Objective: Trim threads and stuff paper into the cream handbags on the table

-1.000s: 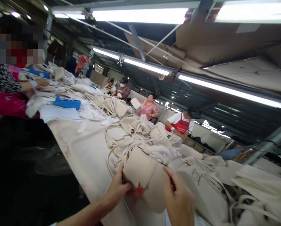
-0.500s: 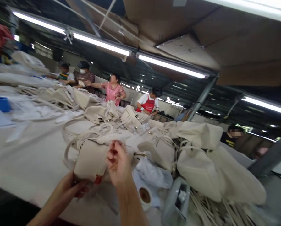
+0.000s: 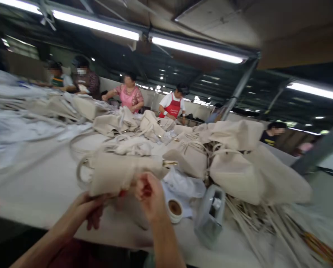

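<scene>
Beige bag (image 3: 107, 174) over the bench (image 3: 40, 193), left hand (image 3: 82, 209) clamped on its near edge, presumably steadying it, right hand (image 3: 153, 194) curled beside it, too blurred to tell if gripping.

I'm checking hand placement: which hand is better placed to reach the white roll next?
Probably the right hand: it is nearer the white roll, though blur hides whether it grips anything. The left hand holds the beige handbag by its near left corner, farther away.
</scene>
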Demonstrator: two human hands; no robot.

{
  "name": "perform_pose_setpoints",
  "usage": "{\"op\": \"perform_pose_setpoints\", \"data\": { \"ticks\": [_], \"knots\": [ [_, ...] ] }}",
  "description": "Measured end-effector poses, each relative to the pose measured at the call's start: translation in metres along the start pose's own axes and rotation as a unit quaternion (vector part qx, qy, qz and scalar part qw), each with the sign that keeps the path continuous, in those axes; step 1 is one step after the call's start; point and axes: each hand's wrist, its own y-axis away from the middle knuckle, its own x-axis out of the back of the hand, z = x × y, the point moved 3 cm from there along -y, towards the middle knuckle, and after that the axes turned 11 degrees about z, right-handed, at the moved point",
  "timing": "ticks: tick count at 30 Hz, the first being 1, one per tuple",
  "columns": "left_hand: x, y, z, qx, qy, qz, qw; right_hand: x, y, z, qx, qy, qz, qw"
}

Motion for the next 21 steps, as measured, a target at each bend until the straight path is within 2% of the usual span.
{"op": "perform_pose_setpoints", "data": {
  "ticks": [1,3,5,8,10,12,14,16,17,18,19,21],
  "knots": [
    [-0.002,0.004,0.018,0.009,0.023,-0.032,0.999,0.013,0.006,-0.004,0.033,0.050,0.015,0.998],
    [-0.004,0.007,0.053,0.013,0.070,-0.089,0.993,0.032,0.015,-0.011,0.072,0.158,-0.025,0.984],
    [-0.002,0.002,0.082,-0.006,0.116,-0.127,0.985,0.043,0.020,-0.016,0.108,0.312,-0.082,0.940],
    [0.008,-0.011,0.113,-0.040,0.136,-0.125,0.982,0.041,0.019,-0.022,0.257,0.487,-0.118,0.827],
    [0.014,-0.018,0.127,-0.042,0.140,-0.111,0.983,0.031,0.015,-0.024,0.395,0.537,-0.114,0.736],
    [0.018,-0.020,0.138,-0.037,0.134,-0.114,0.984,0.019,0.005,-0.026,0.504,0.570,-0.109,0.640],
    [0.020,-0.019,0.151,-0.037,0.117,-0.126,0.984,0.005,-0.011,-0.032,0.571,0.602,-0.100,0.550],
    [0.022,-0.016,0.165,-0.039,0.101,-0.134,0.985,-0.011,-0.031,-0.043,0.598,0.630,-0.080,0.490],
    [0.023,-0.016,0.171,-0.043,0.099,-0.132,0.985,-0.019,-0.041,-0.051,0.599,0.639,-0.068,0.477],
    [0.024,-0.016,0.177,-0.046,0.099,-0.127,0.986,-0.027,-0.050,-0.059,0.592,0.645,-0.064,0.479],
    [0.025,-0.017,0.182,-0.049,0.103,-0.119,0.986,-0.033,-0.058,-0.066,0.575,0.648,-0.075,0.494],
    [0.026,-0.021,0.187,-0.053,0.116,-0.103,0.986,-0.041,-0.068,-0.077,0.513,0.650,-0.130,0.545]
  ]
}}
